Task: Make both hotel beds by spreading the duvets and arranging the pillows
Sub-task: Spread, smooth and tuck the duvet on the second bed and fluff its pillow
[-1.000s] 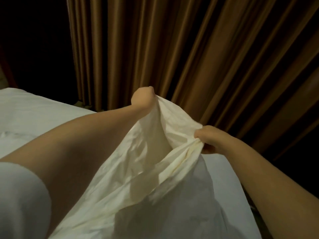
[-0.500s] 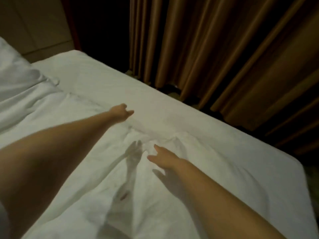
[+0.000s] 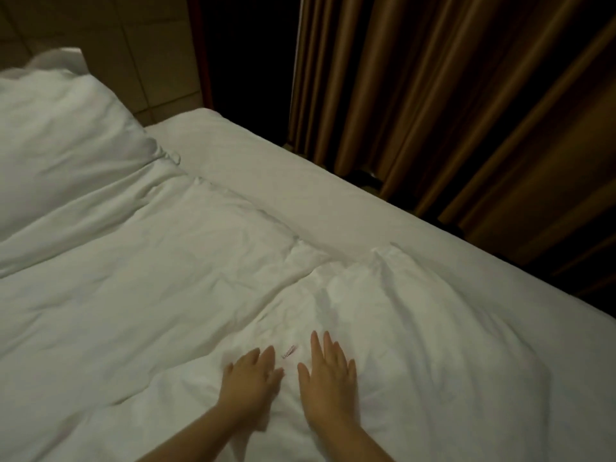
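Two hands (image 3: pixel 251 378) (image 3: pixel 328 375), one duvet (image 3: pixel 160 295), one pillow (image 3: pixel 66 135), one bed (image 3: pixel 300 191), one curtain (image 3: pixel 433 95).

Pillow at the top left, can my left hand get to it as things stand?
Probably, though it may take a lean: the left hand lies flat on the duvet, and only duvet lies between it and the pillow.
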### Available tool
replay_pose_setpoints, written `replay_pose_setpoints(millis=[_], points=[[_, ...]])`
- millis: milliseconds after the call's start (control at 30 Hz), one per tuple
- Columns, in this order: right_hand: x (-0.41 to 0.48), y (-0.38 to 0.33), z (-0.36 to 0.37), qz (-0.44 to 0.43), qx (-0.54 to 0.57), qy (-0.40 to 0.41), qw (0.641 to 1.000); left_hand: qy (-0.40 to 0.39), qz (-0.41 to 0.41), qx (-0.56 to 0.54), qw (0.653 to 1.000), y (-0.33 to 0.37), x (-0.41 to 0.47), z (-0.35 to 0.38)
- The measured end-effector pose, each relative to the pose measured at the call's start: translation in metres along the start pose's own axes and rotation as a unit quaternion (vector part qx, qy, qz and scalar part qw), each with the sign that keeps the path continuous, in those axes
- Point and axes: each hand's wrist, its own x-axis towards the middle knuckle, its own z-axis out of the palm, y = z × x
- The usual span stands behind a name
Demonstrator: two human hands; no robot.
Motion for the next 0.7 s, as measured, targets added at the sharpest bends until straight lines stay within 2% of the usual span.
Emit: replay_pose_setpoints(millis=[67,133,200,267,400,500,700], points=[[-0.023,-0.001,0.012,-0.012,-0.012,0.027,1.0,0.032,-0.011,0.038,0.999,0.001,-0.022,-0.003],[-0.045,-0.002,0.022,0.004,-0.004,0.037,0.999,0.006,-0.068,0.046,0.997,-0.004,-0.048,-0.006],[-0.079,-0.004,0.023,-0.004,-0.007,0.033,0.999,0.007,-0.089,0.047,0.995,-0.014,-0.084,-0.004],[-0.109,-0.009,0.024,-0.013,-0.002,0.014,1.0,0.026,-0.1,0.053,0.993,-0.026,-0.122,-0.002],[-0.151,-0.029,0.046,-0.009,0.024,-0.072,0.997,0.008,-0.135,0.069,0.988,-0.054,-0.187,-0.007],[-0.176,-0.054,0.054,-0.017,0.052,-0.079,0.995,0.002,-0.165,0.05,0.985,-0.085,-0.216,-0.007],[-0.202,-0.103,0.064,0.015,0.046,-0.089,0.995,-0.057,-0.144,0.023,0.988,-0.14,-0.243,0.003]])
